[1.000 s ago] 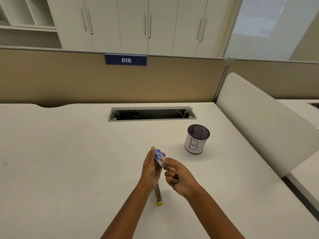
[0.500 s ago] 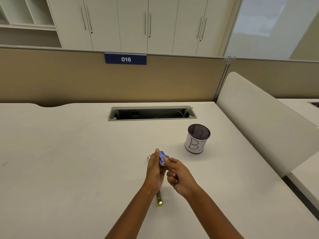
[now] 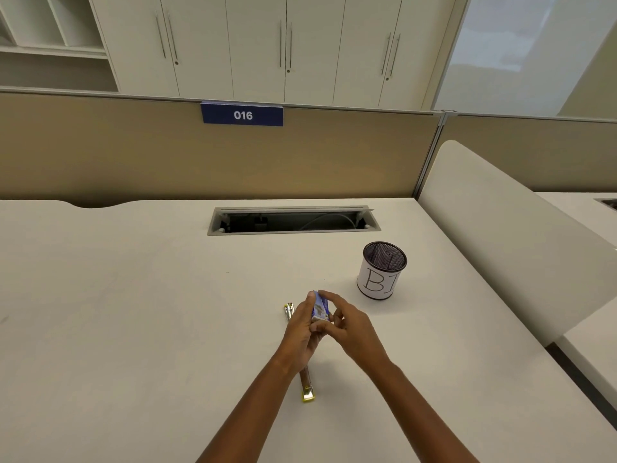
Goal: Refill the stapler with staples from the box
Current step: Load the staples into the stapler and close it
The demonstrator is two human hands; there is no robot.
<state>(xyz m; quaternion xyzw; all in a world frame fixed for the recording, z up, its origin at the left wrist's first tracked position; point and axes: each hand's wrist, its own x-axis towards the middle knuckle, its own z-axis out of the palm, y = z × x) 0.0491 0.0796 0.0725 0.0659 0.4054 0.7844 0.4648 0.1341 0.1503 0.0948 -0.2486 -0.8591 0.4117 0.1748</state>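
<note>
A small blue staple box [image 3: 321, 308] is held above the desk between both hands. My left hand [image 3: 302, 332] grips it from the left side and below. My right hand [image 3: 347, 325] touches it from the right, with fingers over its top edge and near its lower end. Whether the box is open I cannot tell. The yellow stapler [image 3: 306, 384] lies opened out flat on the white desk [image 3: 133, 312] under my left hand; its far end [image 3: 288, 309] and its near yellow end show, the middle is hidden by my hand and wrist.
A black mesh cup [image 3: 382, 270] wrapped in lettered paper stands to the right, beyond my hands. A cable slot [image 3: 293, 220] is cut into the desk further back, in front of a tan partition [image 3: 167, 152]. A white divider panel [image 3: 500, 235] borders the right side.
Both hands with the box have shifted slightly forward, away from me. My right hand's fingers have moved from the box's end to reach over its top. The stapler has not moved.
</note>
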